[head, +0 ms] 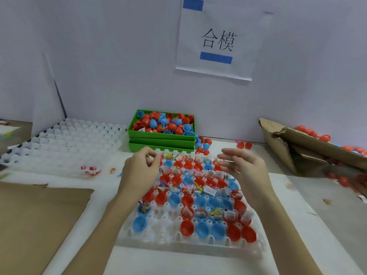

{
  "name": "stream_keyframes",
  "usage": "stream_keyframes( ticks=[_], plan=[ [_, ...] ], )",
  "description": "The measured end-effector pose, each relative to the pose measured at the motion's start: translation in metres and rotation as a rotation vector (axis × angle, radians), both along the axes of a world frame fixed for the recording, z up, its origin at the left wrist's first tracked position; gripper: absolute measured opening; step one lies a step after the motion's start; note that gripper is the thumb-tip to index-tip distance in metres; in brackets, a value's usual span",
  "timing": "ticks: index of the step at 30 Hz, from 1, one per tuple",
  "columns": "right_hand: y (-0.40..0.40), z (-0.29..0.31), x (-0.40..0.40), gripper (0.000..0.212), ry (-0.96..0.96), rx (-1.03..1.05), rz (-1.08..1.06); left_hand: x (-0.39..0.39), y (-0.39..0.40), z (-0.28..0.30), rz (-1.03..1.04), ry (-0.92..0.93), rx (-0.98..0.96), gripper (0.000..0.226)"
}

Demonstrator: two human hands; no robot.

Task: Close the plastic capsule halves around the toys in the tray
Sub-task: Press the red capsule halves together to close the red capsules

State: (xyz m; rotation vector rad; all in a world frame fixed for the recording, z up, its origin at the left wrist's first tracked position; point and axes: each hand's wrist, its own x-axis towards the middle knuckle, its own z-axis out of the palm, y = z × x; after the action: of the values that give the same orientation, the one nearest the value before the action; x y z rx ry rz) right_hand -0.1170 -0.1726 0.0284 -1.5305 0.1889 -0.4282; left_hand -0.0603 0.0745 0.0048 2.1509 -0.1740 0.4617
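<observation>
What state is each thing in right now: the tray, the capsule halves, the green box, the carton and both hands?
Tray: flat on the table, partly filled.
Capsule halves: open, none capped, many holding toys.
Green box: open, heaped with red and blue capsule parts.
Cardboard carton: torn open, red capsules inside.
Left hand: fingers curled over the tray's far edge; grip unclear.
Right hand: open, holding nothing.

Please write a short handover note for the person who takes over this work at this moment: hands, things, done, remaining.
Left hand: fingers curled over the tray's far left edge; whether it holds anything is unclear.
Right hand: open, hovering over the far right side, holding nothing.
Tray: red and blue capsule halves sit open in it, many with toys.
Done: no closed capsule visible in the tray.
Left: close all halves.
</observation>
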Motion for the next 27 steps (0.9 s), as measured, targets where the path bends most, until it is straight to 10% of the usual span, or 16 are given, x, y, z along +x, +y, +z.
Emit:
stream_keyframes(
  ticks=[4,8,27],
  plan=[
    [0.023,-0.010,-0.005,0.037,-0.006,-0.274,0.054,0.002,0.022,0.008,-0.315,0.141,0.196,0.050],
    [0.030,-0.021,-0.006,0.039,-0.044,-0.544,0.068,-0.006,0.024,0.011,-0.595,0.245,0.390,0.036],
    [0.041,-0.021,-0.010,0.034,-0.047,-0.661,0.153,-0.017,0.029,0.027,-0.574,-0.039,0.332,0.017]
  ],
)
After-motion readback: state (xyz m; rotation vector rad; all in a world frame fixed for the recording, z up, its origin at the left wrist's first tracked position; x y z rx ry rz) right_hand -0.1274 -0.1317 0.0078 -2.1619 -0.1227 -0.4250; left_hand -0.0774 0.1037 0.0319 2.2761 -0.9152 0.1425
